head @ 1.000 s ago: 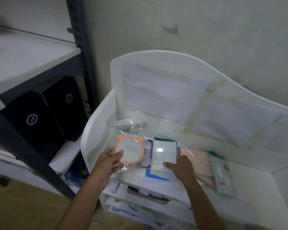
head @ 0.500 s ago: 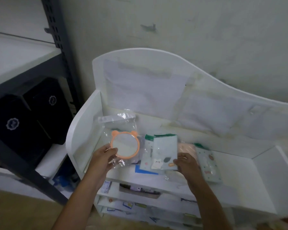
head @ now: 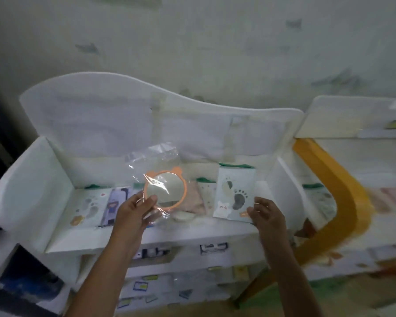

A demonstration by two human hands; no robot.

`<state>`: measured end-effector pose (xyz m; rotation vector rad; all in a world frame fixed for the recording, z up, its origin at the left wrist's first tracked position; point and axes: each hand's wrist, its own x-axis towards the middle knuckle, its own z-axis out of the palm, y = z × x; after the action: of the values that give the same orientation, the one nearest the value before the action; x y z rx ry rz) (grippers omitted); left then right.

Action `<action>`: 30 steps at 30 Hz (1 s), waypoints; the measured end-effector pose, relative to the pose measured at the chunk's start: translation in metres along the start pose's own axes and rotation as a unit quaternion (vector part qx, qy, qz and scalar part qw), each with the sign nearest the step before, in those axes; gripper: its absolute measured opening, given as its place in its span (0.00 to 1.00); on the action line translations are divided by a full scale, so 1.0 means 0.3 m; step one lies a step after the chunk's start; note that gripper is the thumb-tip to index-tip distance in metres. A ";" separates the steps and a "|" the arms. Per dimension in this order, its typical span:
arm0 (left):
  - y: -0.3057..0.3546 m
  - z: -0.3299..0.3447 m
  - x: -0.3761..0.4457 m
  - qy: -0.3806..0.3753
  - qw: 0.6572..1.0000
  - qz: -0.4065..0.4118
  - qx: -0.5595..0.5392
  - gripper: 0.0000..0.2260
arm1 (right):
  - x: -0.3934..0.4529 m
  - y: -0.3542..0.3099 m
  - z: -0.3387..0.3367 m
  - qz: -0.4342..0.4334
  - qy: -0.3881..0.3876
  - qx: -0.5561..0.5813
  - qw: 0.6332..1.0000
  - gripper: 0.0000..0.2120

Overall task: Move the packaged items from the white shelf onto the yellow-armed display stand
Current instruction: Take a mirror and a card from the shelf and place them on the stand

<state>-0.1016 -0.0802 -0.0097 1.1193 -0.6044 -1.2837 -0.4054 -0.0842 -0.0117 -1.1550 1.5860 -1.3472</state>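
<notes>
Orange-rimmed mirror (head: 165, 191) (bagged) pinched in left grip (head: 135, 209), footprint packet (head: 236, 195) in right (head: 266, 213).

Two hands are showing: left hand (head: 135, 210), right hand (head: 266, 216). One bagged orange-rimmed mirror (head: 165, 191) and one footprint-print packet (head: 236, 195) are being held up. At least four flat packets are lying along the white shelf (head: 32, 191) top; blur is preventing an exact count.

A shop stockroom: white shelf (head: 62, 239) tiers of packaged goods with price labels (head: 213, 248), against a stained wall (head: 192, 42).
</notes>
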 end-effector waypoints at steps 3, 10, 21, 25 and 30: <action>-0.035 0.126 -0.074 -0.032 0.999 0.007 0.009 0.08 | -0.042 -0.001 -0.179 -0.025 0.024 0.000 0.999 0.12; -0.158 0.426 -0.258 -0.096 0.995 -0.002 0.007 0.15 | -0.138 0.054 -0.574 -0.034 0.077 0.047 0.995 0.12; -0.369 0.850 -0.473 -0.186 0.979 -0.024 0.076 0.07 | -0.235 0.167 -1.092 -0.017 0.177 0.086 0.980 0.11; -0.404 1.011 -0.505 -0.217 0.971 -0.021 0.098 0.08 | -0.244 0.191 -1.216 -0.009 0.220 0.095 0.971 0.09; -0.459 1.234 -0.499 -0.262 0.958 -0.012 0.113 0.09 | -0.197 0.223 -1.355 0.004 0.258 0.105 0.960 0.10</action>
<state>-0.5186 -0.0396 0.0434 0.9662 -1.1591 -1.5737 -0.7772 0.1029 -0.0087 -0.6969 1.7364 -1.8678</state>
